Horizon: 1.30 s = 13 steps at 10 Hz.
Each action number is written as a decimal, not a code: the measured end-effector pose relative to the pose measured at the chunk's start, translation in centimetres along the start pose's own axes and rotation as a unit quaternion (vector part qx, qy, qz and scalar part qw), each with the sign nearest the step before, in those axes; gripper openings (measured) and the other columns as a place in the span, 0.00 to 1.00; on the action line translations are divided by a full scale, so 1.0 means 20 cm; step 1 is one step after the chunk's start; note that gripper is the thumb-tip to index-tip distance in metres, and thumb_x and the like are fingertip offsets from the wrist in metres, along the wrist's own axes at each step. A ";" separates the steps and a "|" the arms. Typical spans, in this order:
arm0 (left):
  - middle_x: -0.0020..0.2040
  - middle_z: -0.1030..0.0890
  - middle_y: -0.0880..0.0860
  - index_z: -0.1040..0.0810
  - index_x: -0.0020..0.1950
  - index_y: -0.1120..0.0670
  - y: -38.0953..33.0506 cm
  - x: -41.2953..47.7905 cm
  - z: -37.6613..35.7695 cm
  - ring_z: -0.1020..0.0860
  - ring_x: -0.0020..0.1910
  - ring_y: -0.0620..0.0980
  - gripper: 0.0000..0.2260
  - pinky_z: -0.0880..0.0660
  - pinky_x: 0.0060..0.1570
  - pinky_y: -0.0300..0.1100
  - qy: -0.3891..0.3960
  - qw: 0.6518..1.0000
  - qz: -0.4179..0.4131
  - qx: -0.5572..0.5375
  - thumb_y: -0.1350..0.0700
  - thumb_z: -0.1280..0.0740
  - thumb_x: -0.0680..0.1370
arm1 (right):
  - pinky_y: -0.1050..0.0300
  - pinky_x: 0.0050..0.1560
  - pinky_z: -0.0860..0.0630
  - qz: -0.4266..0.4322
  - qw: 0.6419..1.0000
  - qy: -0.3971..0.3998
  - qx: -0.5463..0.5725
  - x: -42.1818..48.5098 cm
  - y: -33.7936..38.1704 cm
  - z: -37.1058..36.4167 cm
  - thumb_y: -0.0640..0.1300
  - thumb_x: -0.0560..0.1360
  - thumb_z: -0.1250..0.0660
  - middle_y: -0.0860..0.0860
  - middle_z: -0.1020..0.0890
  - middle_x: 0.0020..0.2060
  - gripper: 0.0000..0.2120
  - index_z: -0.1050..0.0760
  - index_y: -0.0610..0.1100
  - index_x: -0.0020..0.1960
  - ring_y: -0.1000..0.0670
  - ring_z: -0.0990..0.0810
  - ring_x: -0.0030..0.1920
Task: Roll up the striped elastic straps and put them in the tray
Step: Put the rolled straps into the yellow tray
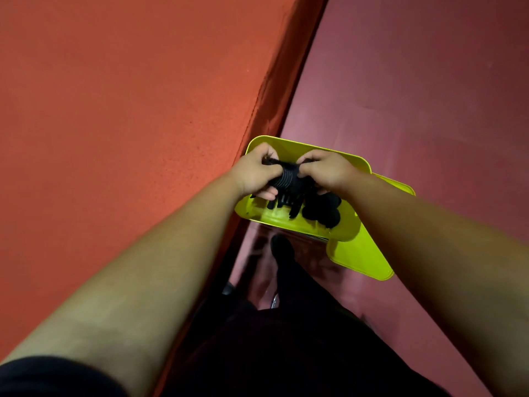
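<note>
Rolling | strap (287,179) pinched at each end by left hand (254,173) and right hand (329,173), held just above tray (347,224) | risk: roll could be sprung loose if either pinch is slackened.

Raised orange-red surface (114,110) at left, dim maroon floor (429,96) at right.

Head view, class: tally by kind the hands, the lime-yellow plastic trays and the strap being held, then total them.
Bare hands: 2, left hand and right hand
Lime-yellow plastic trays: 2, upper tray and lower tray
Black striped elastic strap, held by both hands: 1
Total: 5
</note>
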<state>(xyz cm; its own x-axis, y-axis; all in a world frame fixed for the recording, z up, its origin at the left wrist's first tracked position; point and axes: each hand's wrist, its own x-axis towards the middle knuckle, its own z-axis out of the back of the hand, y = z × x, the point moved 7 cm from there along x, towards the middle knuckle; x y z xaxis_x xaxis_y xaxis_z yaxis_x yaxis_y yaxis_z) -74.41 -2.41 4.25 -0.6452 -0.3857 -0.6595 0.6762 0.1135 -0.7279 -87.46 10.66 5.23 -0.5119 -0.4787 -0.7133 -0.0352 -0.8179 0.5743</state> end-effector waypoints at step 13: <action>0.72 0.21 0.57 0.24 0.78 0.50 0.51 0.29 -0.24 0.23 0.72 0.60 0.25 0.25 0.72 0.52 0.082 0.877 0.079 0.467 0.65 0.35 0.82 | 0.49 0.66 0.23 -0.034 0.963 0.172 -0.203 0.28 -0.43 -0.45 0.38 0.80 0.31 0.43 0.17 0.67 0.20 0.20 0.44 0.71 0.41 0.19 0.68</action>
<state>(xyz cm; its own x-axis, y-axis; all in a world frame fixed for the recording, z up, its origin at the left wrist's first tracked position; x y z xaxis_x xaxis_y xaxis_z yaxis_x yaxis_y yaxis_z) -72.95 0.89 -7.94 -0.5075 -0.2872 -0.8124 0.7090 -0.6749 -0.2044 -82.19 12.21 -7.35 -0.2023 -0.4391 -0.8754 0.3150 -0.8755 0.3664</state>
